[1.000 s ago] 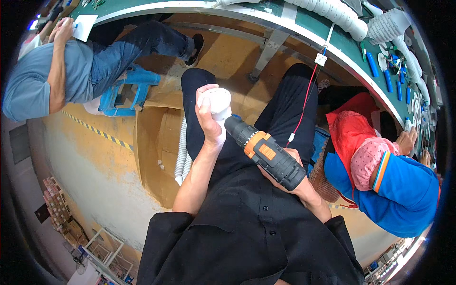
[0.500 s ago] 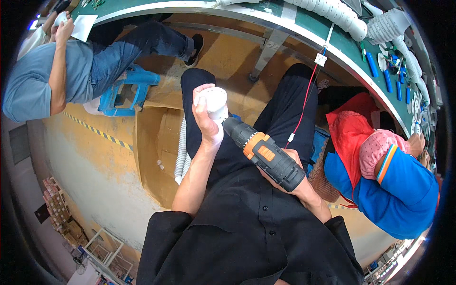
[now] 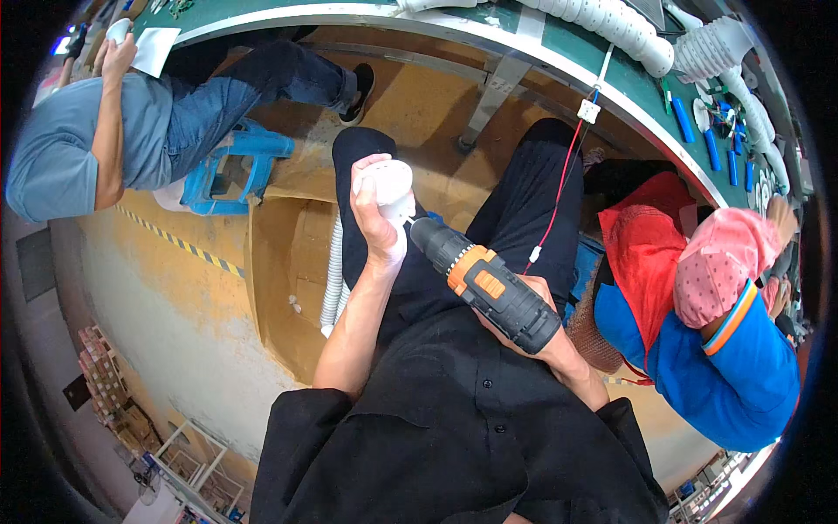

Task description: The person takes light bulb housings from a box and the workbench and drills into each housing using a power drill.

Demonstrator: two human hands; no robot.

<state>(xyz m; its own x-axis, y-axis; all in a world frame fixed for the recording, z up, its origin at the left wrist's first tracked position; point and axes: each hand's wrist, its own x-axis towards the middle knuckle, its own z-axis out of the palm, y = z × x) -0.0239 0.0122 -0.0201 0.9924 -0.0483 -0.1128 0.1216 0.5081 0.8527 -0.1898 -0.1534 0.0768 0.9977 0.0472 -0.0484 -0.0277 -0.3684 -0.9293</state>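
Observation:
Over my lap, my left hand (image 3: 372,214) is closed around a white round plastic part (image 3: 393,179) with a disc-like top. My right hand (image 3: 543,297) grips a black and orange cordless drill (image 3: 489,284) from below; the drill body hides most of its fingers. The drill's nose points up and left at the lower side of the white part, with the bit's tip touching or very close to it. Exactly where the tip meets the part is too small to tell.
Ahead curves a green-topped workbench (image 3: 642,92) with white ribbed hoses (image 3: 611,31) and blue-handled tools (image 3: 683,120). A cardboard box (image 3: 279,262) stands left of my legs, near a blue stool (image 3: 236,170). A red wire (image 3: 559,205) hangs at right. Co-workers sit on both sides.
My hands, the white part and the drill have barely moved. At right, the co-worker's pink-sleeved arm has shifted up and outward over the bench.

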